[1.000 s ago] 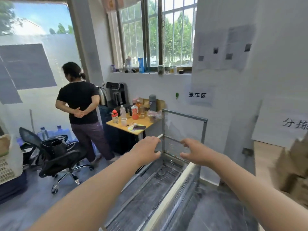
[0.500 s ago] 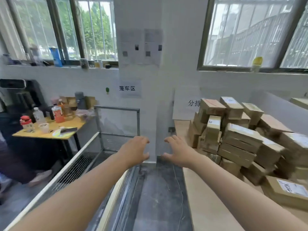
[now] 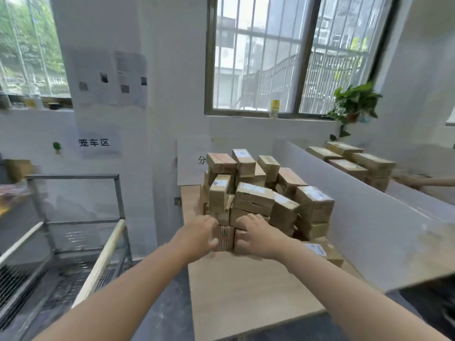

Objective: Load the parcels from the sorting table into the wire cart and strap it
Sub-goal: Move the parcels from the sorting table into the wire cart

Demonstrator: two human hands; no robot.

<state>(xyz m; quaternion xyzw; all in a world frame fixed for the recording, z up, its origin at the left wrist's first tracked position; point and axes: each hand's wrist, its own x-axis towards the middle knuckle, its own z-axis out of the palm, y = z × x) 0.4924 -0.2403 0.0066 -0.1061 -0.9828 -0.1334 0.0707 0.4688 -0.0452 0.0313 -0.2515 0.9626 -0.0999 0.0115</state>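
A person leans over the table point(image 3: 246, 291), both bare arms stretched to the near foot of the parcel pile point(image 3: 256, 195) at the table's far end. The left hand point(image 3: 197, 236) curls fingers and thumb around the left side of a barcoded parcel point(image 3: 224, 238) at the bottom of the pile. The right hand point(image 3: 261, 238) clasps the next parcel point(image 3: 238, 236), which touches the barcoded one on its right. Motion blur softens both grasps. Every parcel is on the table, including a flat one point(image 3: 325, 253) lying alone near the table's right edge. The wire cart point(image 3: 71, 176) stands left of the table with no parcel visible in it. A white divider point(image 3: 369, 217) runs along the table's right side, with more boxes point(image 3: 357, 161) beyond it. A barred window point(image 3: 258, 57) and a potted plant point(image 3: 354, 102) sit behind the table.
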